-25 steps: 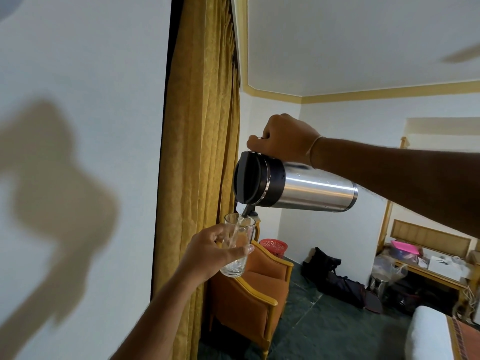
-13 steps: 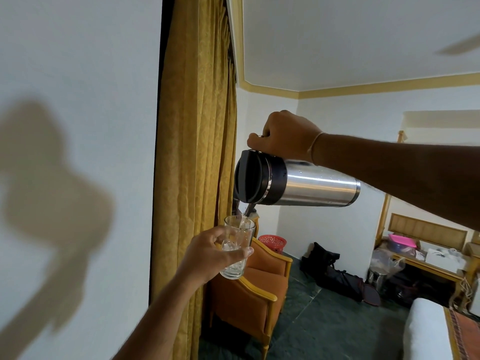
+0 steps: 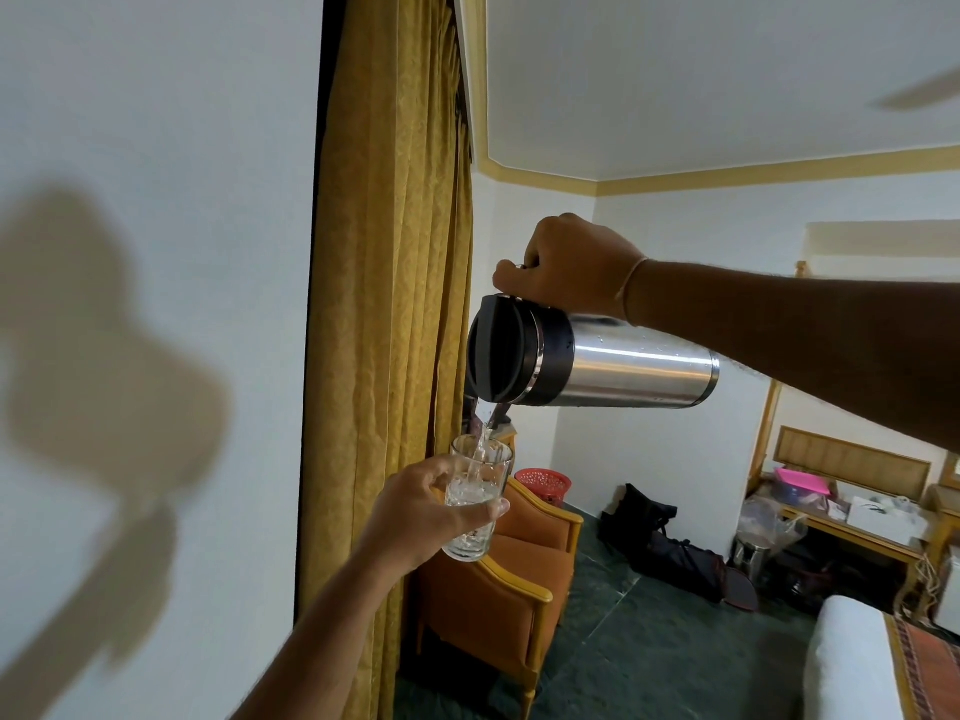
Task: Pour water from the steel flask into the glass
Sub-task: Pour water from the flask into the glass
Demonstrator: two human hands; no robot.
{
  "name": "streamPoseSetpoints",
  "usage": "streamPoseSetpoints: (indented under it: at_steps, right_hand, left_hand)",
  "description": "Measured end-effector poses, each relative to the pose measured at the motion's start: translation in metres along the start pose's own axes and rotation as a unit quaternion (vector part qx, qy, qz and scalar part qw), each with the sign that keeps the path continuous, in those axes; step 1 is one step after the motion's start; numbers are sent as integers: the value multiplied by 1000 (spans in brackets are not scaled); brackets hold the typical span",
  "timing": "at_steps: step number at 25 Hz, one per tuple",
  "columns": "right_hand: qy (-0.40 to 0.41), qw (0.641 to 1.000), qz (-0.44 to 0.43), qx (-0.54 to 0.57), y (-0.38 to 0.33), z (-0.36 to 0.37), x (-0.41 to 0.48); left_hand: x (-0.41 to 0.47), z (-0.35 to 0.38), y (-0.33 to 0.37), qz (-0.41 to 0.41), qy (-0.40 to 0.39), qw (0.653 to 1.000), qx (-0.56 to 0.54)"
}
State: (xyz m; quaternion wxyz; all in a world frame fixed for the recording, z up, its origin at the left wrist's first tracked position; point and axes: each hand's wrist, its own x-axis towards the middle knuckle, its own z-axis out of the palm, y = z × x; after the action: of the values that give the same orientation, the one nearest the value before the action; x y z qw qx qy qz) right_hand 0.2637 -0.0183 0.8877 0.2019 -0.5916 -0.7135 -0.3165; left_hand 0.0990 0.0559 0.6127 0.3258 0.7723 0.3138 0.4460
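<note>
R hand [image 3: 574, 265] closed on the handle at top of the steel flask [image 3: 597, 358], fist fully wrapped, thin band at the wrist. Flask hangs directly under that hand, tipped approx horizontal, black lid end pointing L, steel base pointing R under the forearm. Droplets on the steel body. Water stream [image 3: 480, 444] leaves the spout at the lid's lower edge and drops into the glass [image 3: 475, 504], which sits below and slightly L of the R hand. L hand [image 3: 423, 511] gripping glass around its mid/lower section, thumb across the front, fingers behind; glass upright w/ slight tilt, rim just under the spout, not touching. Water level roughly half, surface churning. Behind L hand: yellow curtain [image 3: 395, 304]; below it, orange armchair [image 3: 519, 579]. Both arms raised, nothing supporting flask or glass except the hands.
</note>
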Motion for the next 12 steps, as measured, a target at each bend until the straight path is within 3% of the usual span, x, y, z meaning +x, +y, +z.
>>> streamPoseSetpoints:
  at_steps: [12]
  right_hand:
    - [6,1000,-13,4,3,8,7]
  left_hand:
    - [6,0,-10,-20,-5,1000,14]
